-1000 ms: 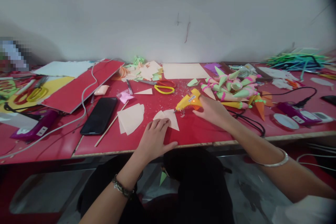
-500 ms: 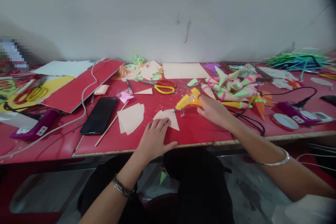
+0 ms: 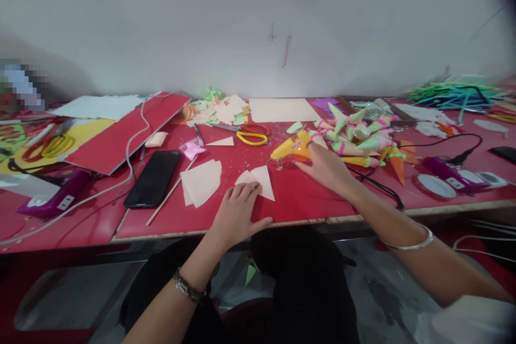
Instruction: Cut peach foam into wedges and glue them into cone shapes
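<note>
In the lower middle of the frame, the left hand (image 3: 237, 215) lay open and palm-down on the bench (image 3: 300, 201), fingertips on a pale paper piece (image 3: 264, 183), thumb spread to the right. Right of centre, the right hand (image 3: 328, 169) was closed around the grip of a yellow glue gun (image 3: 291, 149). The gun's nozzle pointed left and sat close to the paper piece's upper right corner; whether they touched could not be told.

Left of the left hand lay overlapping pale cut-outs (image 3: 202, 184), then a thin stick (image 3: 171, 197) and a black phone (image 3: 153, 178). Above the paper piece, near the centre, were scissors (image 3: 252, 138) with red and yellow handles. Behind these, against the wall (image 3: 201, 27), lay a cream sheet (image 3: 283, 110). A heap of paper cones (image 3: 358, 134), mostly green and pink, filled the area just above the right hand, and a purple power strip (image 3: 453, 174) lay at the far right.
</note>
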`<state>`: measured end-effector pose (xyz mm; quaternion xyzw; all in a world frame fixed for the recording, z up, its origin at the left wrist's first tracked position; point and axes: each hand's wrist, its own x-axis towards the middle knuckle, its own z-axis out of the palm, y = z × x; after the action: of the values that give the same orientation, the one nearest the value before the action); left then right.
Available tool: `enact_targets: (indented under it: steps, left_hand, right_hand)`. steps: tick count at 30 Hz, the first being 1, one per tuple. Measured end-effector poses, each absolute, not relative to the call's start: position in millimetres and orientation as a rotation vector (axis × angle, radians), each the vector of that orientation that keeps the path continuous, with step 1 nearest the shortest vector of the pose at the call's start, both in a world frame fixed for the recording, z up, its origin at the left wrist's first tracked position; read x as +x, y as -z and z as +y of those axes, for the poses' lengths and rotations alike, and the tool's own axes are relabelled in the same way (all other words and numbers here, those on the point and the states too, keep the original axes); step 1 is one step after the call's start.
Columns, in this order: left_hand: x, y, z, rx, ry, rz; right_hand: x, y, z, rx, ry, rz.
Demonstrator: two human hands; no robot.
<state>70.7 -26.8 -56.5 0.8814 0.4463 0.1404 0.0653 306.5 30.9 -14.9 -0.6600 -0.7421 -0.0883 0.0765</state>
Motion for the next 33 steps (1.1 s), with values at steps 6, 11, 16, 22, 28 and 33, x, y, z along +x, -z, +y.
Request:
enact_targets:
  steps: [6, 11, 16, 22, 28, 33]
  left_hand:
    - [68.5, 57.1, -25.6, 2.655, -0.44, 1.311]
    - [68.1, 48.8, -15.4, 2.568, -0.675, 1.576]
    - [74.1, 41.3, -3.4, 2.481, -0.487, 1.99]
    - [78.6, 41.4, 7.6, 2.415, -0.325, 1.962]
    - [74.1, 48.2, 14.9, 2.186, -0.486, 1.738]
    - [61.9, 39.6, 20.5, 2.073, -0.7, 1.555]
  right_hand:
    - [331.7, 30.6, 44.9, -1.913, 0.065, -2.025]
    - [345.1, 42.7, 44.4, -1.929, -0.054, -2.028]
    - [345.1, 44.3, 40.7, -1.917, -0.046, -2.027]
    - [337.4, 39.2, 33.6, -1.993, 0.034, -1.958]
    - [321.9, 18.4, -13.6, -2.151, 0.3, -1.782]
    - [300.6, 15.4, -22.0, -1.725, -0.404, -1.553]
